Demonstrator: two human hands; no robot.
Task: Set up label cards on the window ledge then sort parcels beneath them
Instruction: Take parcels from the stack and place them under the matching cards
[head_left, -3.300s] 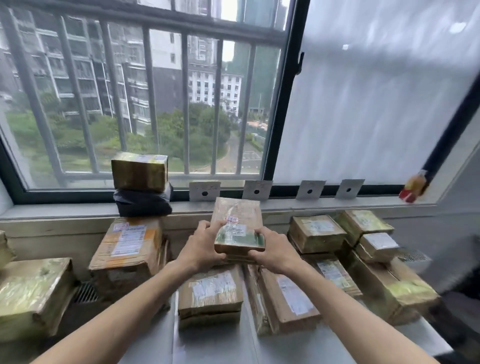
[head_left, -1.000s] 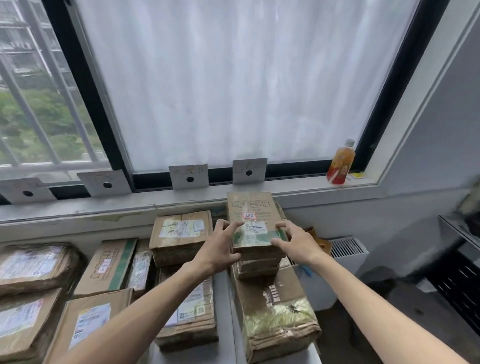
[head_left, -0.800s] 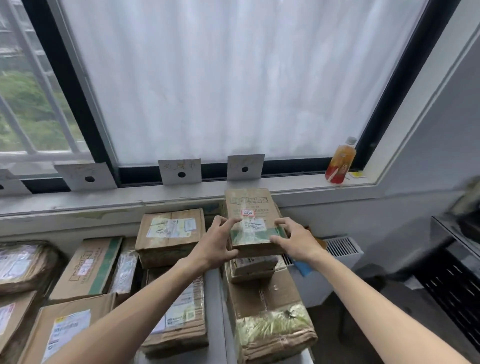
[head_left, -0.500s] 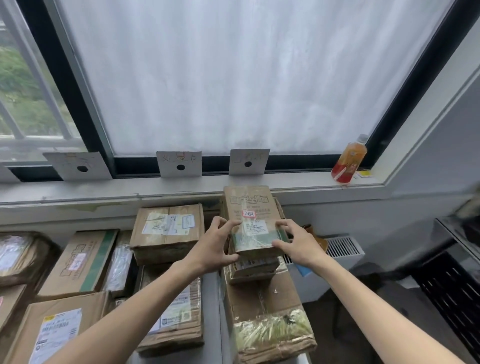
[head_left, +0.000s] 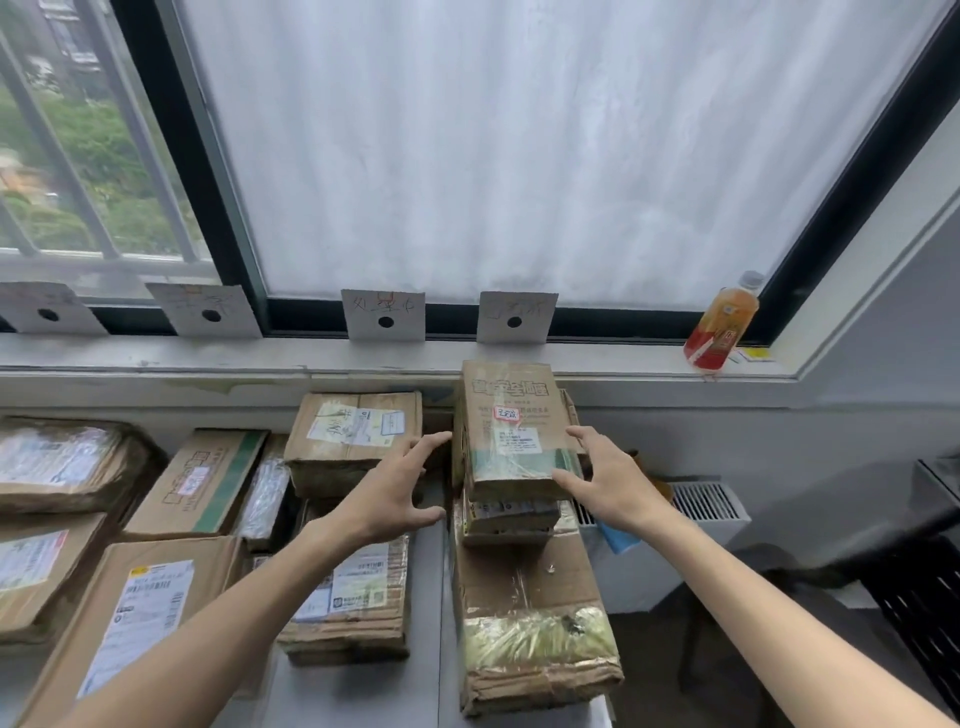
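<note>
A brown parcel (head_left: 511, 426) with a small red-edged sticker lies on top of a stack of parcels below the rightmost white label card (head_left: 516, 317). My left hand (head_left: 396, 493) hovers just left of it with fingers spread, not touching. My right hand (head_left: 605, 480) is at its right side, fingers straight, fingertips at or near the parcel's lower right corner. Several white label cards with black dots lean along the window ledge (head_left: 291, 358), among them the second card from the right (head_left: 384, 315).
More parcels lie under the other cards: a box (head_left: 356, 436) under the second card, a flat carton (head_left: 200, 483), and a large taped box (head_left: 530, 623) at the stack's base. An orange drink bottle (head_left: 721, 322) stands on the ledge's right end. A white radiator (head_left: 706, 501) sits low right.
Both hands carried the parcel rightwards, set it on the stack under the rightmost card and let go. The left hand has drawn away; the right hand's fingers have straightened.
</note>
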